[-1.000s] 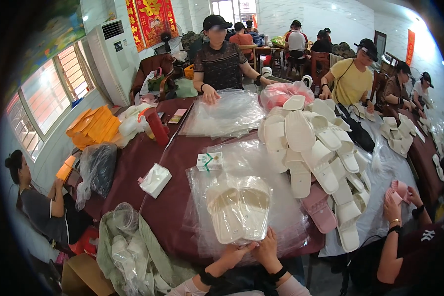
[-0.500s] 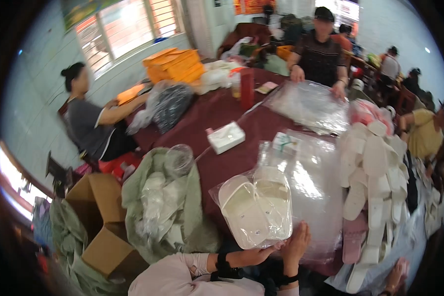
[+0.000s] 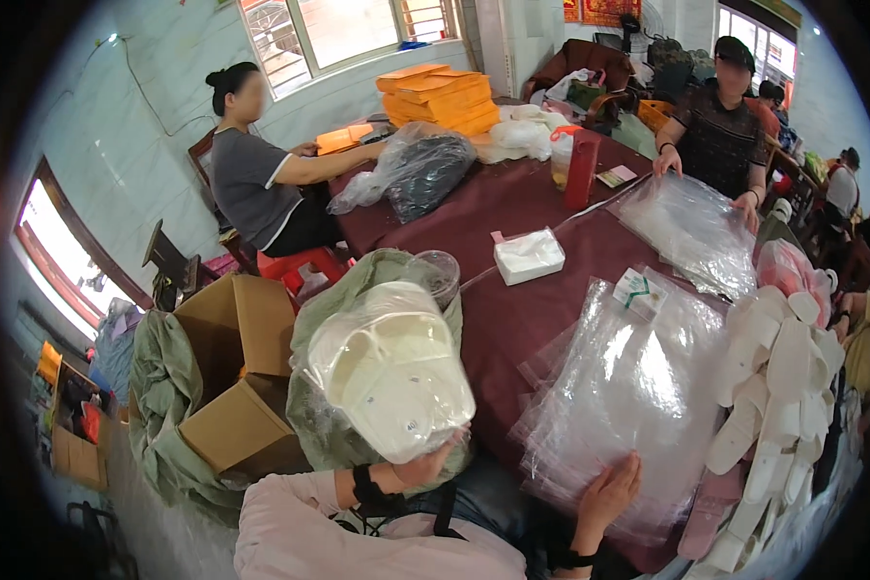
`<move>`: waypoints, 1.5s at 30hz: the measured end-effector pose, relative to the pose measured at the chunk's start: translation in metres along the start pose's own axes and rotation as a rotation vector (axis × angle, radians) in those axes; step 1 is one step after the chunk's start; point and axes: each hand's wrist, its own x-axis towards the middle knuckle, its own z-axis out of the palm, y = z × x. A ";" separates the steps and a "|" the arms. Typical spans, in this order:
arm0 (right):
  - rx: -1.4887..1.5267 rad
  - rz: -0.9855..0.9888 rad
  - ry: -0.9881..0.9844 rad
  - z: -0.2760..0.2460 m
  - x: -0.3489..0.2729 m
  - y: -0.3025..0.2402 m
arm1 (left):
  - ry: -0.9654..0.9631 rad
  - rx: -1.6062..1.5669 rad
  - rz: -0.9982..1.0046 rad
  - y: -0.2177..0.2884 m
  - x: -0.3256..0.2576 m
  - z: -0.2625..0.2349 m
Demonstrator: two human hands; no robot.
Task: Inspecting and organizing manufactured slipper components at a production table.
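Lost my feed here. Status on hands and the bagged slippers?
Left hand gripping bagged white slippers over green sack. Right hand flat on clear bag stack. Nothing blocking.

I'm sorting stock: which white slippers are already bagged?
The pair in the clear bag held by the left hand above the green sack. The white slippers heaped on the table's right side lie loose, unbagged.
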 end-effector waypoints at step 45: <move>0.111 -0.158 -0.036 0.005 0.000 -0.009 | 0.451 0.590 -1.173 -0.265 -0.049 -0.222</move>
